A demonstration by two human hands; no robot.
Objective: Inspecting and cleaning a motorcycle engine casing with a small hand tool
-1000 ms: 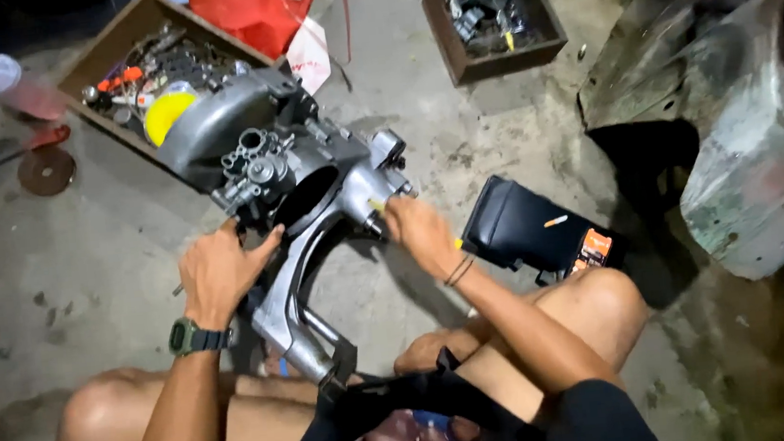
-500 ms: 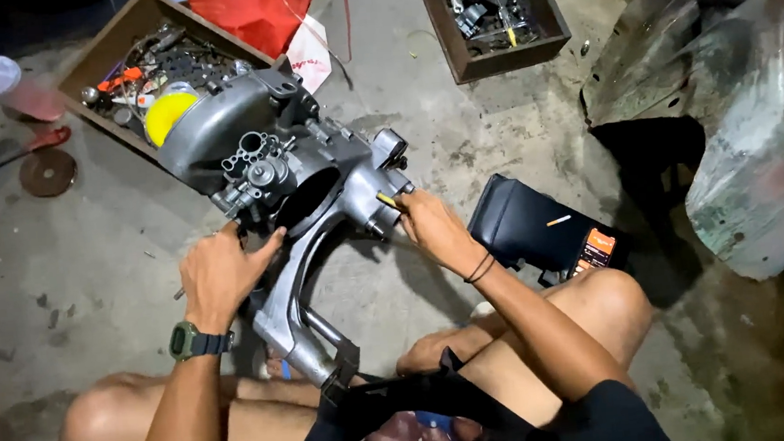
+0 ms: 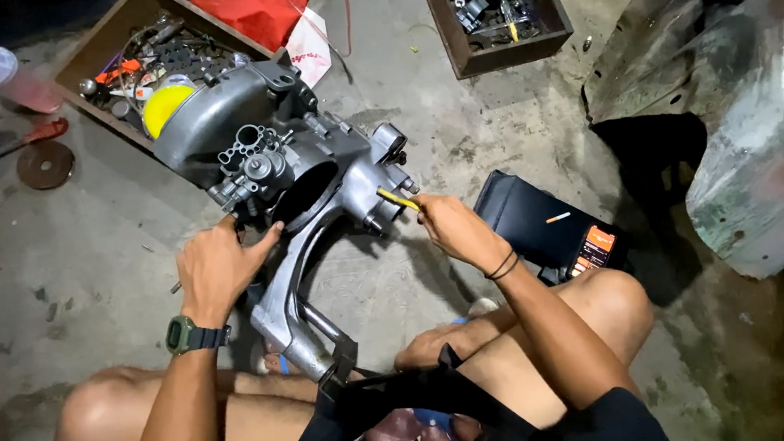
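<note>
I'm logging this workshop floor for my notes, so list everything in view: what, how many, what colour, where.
engine casing: one, grey metal, floor centre
yellow-handled tool: one, at the casing's right side
wooden boxes: two, brown, holding parts, top left and top centre
red bag: one, top centre
plastic cup: one, pinkish, top left
brush: one, red handle, left
rusty disc: one, left
black case: one, right of centre
left hand: on the casing, green watch on wrist
right hand: gripping the tool
</note>
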